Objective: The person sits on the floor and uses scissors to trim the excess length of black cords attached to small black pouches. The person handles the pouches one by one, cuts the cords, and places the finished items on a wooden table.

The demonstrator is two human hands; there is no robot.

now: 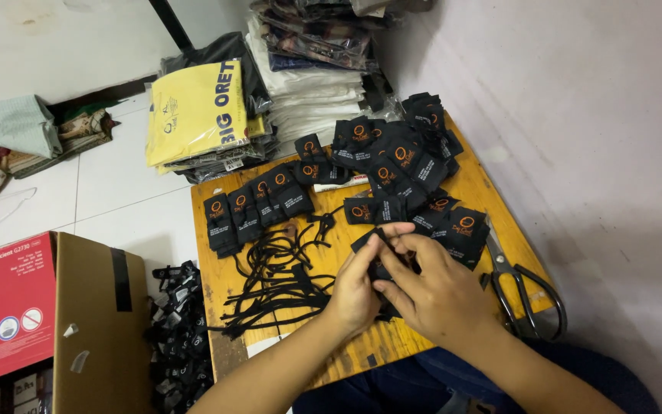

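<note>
My left hand and my right hand meet over the front of a small wooden board on my lap. Together they pinch a small black hang tag, fingers closed around it; most of the tag is hidden by my fingers. A loose bunch of black string loops lies just left of my left hand. Rows of black tags with orange marks lie beyond the strings, and a bigger pile of the same tags sits at the far side of the board.
Black-handled scissors lie on the board's right edge by the wall. Stacks of folded, bagged garments sit behind the board. A cardboard box stands at left, with a heap of black tags on the tiled floor beside it.
</note>
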